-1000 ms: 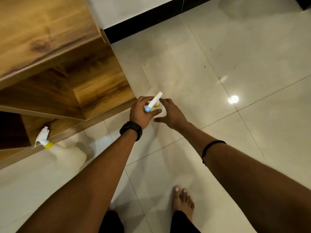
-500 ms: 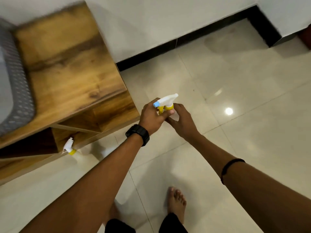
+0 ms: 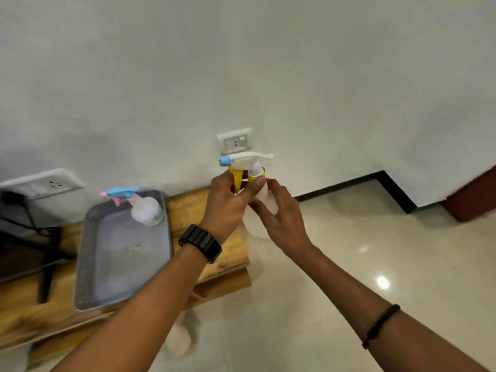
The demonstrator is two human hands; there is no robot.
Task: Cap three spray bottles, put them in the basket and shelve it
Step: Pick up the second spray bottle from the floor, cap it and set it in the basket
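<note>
I hold a white spray bottle [image 3: 264, 200] upright in front of the wall, at chest height. Its spray head [image 3: 245, 161] is white with a blue nozzle and a yellow trigger and collar. My left hand [image 3: 228, 205] grips the yellow trigger and collar. My right hand [image 3: 279, 218] wraps the bottle's body from the right. A grey basket [image 3: 88, 267] lies on the wooden shelf top [image 3: 230, 253]. In its far corner stands a second bottle [image 3: 146, 209] with a blue and pink spray head. Another pale bottle [image 3: 178, 340] shows blurred on the floor below the shelf.
A wall socket [image 3: 236, 142] sits behind the held bottle, and another socket [image 3: 40, 183] with a black plug and cable is at far left. A dark stand rests on the shelf's left part. Glossy tiled floor [image 3: 375, 251] spreads to the right, with a dark red object at the far right.
The view has swung up from the floor to the wall and shelf top. Both hands have risen with the bottle, still holding head and body. The basket with a bottle has come into view.
</note>
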